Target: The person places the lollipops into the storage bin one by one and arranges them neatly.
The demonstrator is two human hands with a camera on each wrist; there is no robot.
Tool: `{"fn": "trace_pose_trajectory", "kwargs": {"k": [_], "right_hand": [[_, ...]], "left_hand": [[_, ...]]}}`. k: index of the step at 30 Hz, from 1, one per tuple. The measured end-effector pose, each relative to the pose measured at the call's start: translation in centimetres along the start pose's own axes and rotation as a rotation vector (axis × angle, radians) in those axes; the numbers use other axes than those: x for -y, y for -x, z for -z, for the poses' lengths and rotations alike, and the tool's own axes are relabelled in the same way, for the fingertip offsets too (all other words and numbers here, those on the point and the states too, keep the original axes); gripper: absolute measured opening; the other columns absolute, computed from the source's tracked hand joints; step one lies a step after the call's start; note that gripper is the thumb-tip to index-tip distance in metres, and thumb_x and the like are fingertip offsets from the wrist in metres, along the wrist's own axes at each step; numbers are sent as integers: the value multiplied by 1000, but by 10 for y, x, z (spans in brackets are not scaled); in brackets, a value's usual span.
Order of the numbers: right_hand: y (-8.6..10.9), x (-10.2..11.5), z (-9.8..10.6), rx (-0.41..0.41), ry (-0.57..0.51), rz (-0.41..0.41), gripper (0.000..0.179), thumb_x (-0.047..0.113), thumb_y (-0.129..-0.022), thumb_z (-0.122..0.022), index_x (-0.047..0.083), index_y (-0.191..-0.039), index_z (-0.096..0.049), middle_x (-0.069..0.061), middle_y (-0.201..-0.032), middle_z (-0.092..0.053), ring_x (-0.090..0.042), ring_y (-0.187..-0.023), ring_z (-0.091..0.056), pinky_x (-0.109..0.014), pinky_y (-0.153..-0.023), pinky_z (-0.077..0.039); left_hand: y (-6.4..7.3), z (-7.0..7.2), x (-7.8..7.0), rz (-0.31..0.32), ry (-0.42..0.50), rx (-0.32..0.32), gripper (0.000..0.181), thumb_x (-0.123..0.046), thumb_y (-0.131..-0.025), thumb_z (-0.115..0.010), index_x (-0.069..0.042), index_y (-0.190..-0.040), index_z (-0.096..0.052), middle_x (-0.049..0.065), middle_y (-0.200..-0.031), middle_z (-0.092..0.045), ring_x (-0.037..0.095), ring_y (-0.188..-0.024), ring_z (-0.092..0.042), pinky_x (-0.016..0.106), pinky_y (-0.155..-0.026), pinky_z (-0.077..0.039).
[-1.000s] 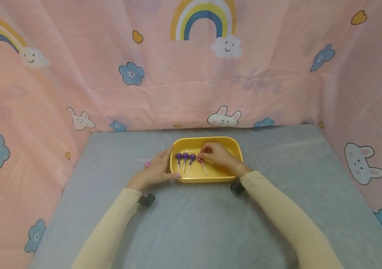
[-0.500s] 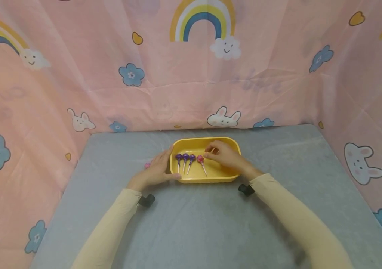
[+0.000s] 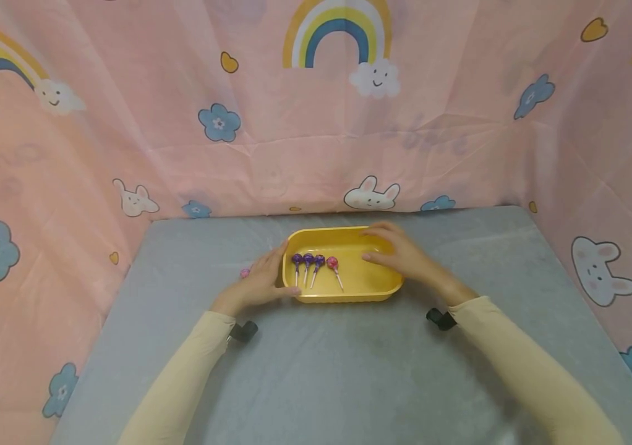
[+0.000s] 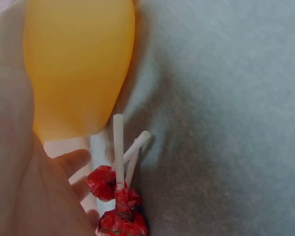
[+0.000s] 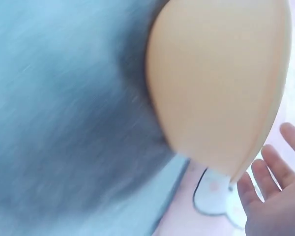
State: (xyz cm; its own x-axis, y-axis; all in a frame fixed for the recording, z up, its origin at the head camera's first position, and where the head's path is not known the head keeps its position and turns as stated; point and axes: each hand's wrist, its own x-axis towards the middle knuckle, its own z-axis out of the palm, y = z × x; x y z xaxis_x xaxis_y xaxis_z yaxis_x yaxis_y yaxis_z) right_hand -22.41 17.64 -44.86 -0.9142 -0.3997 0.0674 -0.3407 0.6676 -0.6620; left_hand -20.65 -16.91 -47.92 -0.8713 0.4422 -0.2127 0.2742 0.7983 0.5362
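A yellow tray (image 3: pixel 357 272) sits on the grey table, with three purple-wrapped lollipops (image 3: pixel 308 259) and one red lollipop (image 3: pixel 333 263) lying side by side in its left half. At its left end my left hand (image 3: pixel 257 281) rests, fingers extended along the outer side and thumb on the front corner. Red-wrapped lollipops (image 4: pixel 123 223) with white sticks lie on the table by those fingers, mostly hidden in the head view. My right hand (image 3: pixel 402 252) is spread over the tray's right end, holding nothing. Its fingertips (image 5: pixel 268 150) are right at the rim in the right wrist view.
The grey table (image 3: pixel 327 371) extends in front of the tray and to both sides. Behind it hangs a pink printed cloth (image 3: pixel 294 154), which also closes in the left and right sides. Each wrist carries a small black camera (image 3: pixel 441 319).
My right hand has let go of the red lollipop, leaving it in the tray, moved right to the tray's right end and spread its fingers. The left hand has stayed in place.
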Motion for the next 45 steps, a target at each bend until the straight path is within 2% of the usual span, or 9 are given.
{"fn": "trace_pose_trajectory", "kwargs": {"k": [5, 9, 17, 25, 36, 40, 45], "right_hand": [[14, -12, 9, 32, 34, -14, 78, 41, -87, -74, 20, -153, -38, -12, -162, -26, -39, -145, -27, -68, -112, -32], [22, -22, 12, 63, 54, -40, 88, 40, -86, -75, 25, -157, -26, -12, -166, -17, -41, -150, -18, -71, -113, -28], [32, -39, 13, 164, 18, -109, 106, 44, -84, -77, 29, -161, -4, -13, -168, -11, -43, -152, -14, -71, -115, -21], [39, -49, 8, 229, -63, -154, 109, 44, -83, -78, 32, -160, -2, -16, -167, -13, -41, -150, -22, -64, -119, -22], [44, -55, 5, 252, -151, -177, 116, 39, -84, -78, 34, -158, 11, -10, -169, 1, -41, -155, -8, -67, -120, -16], [44, -56, 3, 255, -152, -179, 115, 42, -84, -77, 35, -158, 11, -8, -169, 2, -41, -155, -7, -68, -119, -15], [42, -56, 2, 256, -143, -181, 115, 43, -84, -77, 35, -158, 11, -7, -169, 4, -41, -155, -6, -68, -119, -15]], "left_hand": [[0, 0, 1, -4, -4, 3, 119, -62, -82, -70, -27, -158, 14, 10, -169, -8, 35, -155, -10, 54, -126, -11], [-2, 0, 1, -9, -13, 8, 118, -62, -83, -69, -26, -158, 15, 11, -169, -7, 35, -156, -10, 53, -127, -9], [-2, -2, 2, -2, -11, 3, 118, -62, -83, -69, -27, -158, 14, 11, -168, -8, 35, -156, -10, 54, -127, -10], [-1, -4, 0, 5, -2, -9, 117, -61, -82, -70, -31, -158, 15, 11, -168, -9, 35, -156, -9, 56, -126, -11], [2, -3, -4, 16, 2, -33, 117, -59, -81, -72, -30, -159, 10, 14, -167, -14, 38, -154, -12, 59, -124, -15], [3, -2, -5, 28, -16, -36, 117, -59, -82, -72, -30, -159, 11, 13, -167, -16, 38, -154, -13, 57, -125, -14], [4, -1, -6, 13, -13, -41, 115, -55, -84, -72, -25, -160, 9, 11, -167, -16, 38, -154, -13, 56, -125, -14]]}}
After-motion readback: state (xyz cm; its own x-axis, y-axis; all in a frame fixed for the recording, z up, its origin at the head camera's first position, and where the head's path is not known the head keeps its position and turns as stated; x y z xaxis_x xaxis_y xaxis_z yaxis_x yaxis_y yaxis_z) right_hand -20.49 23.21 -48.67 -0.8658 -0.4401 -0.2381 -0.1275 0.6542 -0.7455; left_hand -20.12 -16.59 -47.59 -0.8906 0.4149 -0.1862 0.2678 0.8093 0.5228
